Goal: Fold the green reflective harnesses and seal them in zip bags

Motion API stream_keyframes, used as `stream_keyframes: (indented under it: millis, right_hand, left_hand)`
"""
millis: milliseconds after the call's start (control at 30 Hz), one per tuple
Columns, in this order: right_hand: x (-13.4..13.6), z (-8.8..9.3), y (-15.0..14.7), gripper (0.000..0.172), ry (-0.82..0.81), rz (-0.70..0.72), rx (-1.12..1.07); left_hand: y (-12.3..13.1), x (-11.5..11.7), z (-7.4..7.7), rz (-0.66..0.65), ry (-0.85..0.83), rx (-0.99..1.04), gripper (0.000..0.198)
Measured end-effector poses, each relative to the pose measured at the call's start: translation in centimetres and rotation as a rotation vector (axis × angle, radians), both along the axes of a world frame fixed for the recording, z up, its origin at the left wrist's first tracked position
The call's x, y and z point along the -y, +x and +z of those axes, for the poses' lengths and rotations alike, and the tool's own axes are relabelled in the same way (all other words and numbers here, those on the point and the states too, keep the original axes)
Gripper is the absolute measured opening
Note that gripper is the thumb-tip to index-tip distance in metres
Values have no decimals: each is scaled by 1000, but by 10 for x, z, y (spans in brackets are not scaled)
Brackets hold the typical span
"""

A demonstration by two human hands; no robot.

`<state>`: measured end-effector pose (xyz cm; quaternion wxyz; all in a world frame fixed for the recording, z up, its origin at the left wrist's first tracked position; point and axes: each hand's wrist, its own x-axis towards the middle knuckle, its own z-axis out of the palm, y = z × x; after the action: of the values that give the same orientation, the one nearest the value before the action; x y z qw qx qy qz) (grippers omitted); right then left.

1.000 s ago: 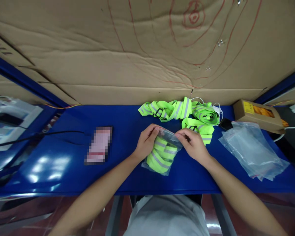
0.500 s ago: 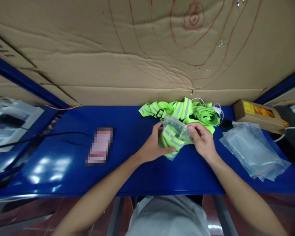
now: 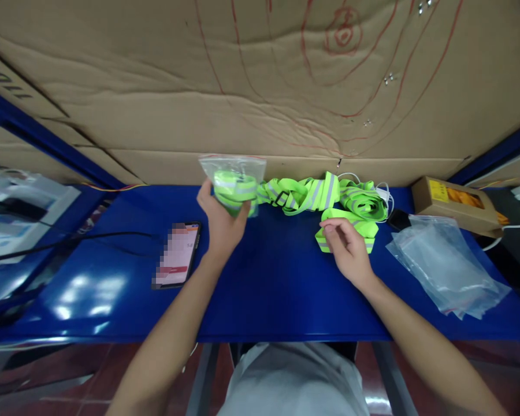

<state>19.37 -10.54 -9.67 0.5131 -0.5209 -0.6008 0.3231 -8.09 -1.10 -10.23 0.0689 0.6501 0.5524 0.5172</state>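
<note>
Clasping the bagged strap (image 3: 235, 186) beside the loose straps (image 3: 328, 190), the left hand (image 3: 223, 222) had its filled lower part, good spot: likely light, squashy, slippery! The right hand (image 3: 349, 245) neared a folded strap (image 3: 368, 230), grip unclear.

Printed upside down on cardboard (image 3: 8, 78) beyond the far left corner of the table (image 3: 277, 300), apparently "1100"; near its far right corner, on the yellow label (image 3: 438, 190), too small to read; on the phone (image 3: 179, 254), mostly pixelated.
</note>
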Motion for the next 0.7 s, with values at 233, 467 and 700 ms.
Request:
stream_keyframes:
  millis: [233,467,700]
  right_hand:
    - [10,2,-10,18,179,223,369]
    - [9,-5,-7,22,246,439,715]
    - [9,-22,-19,23,232,543,787]
  left_hand:
    - [-9,-13,-20,244,-243,-290,80]
    - [15,11,-14,27,-96,-482,38]
    - [40,-7,-6,-356,-95,-552,82]
